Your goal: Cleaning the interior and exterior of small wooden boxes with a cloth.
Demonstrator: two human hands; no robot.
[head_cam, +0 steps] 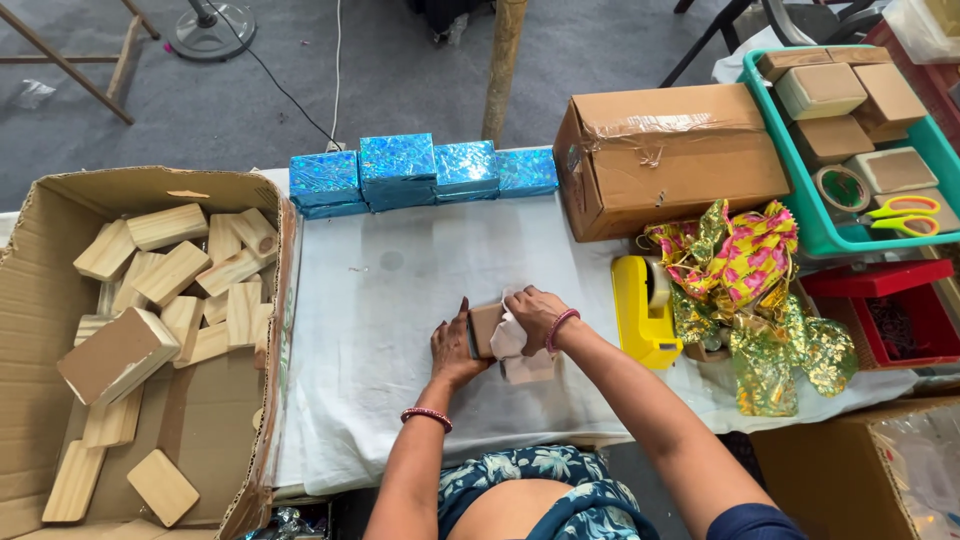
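Near the front edge of the counter, which is covered in white paper, both hands work on a small wooden block. The left hand grips the block's left end, fingers curled around it. The right hand presses down on the block from the right, holding a piece of white cloth against it. A second pale block lies just beneath the right wrist, touching the first.

At the far edge of the counter stand 4 boxes wrapped in shiny blue paper, side by side in a row. To the left, an open cardboard carton holds many plain wooden blocks. Right of the hands sits a yellow tape dispenser, and beside it a heap of crumpled pink and gold wrapping paper. Behind that is a closed taped carton. A teal basket at the far right holds more blocks, a roll of tape and scissors with yellow-green handles.
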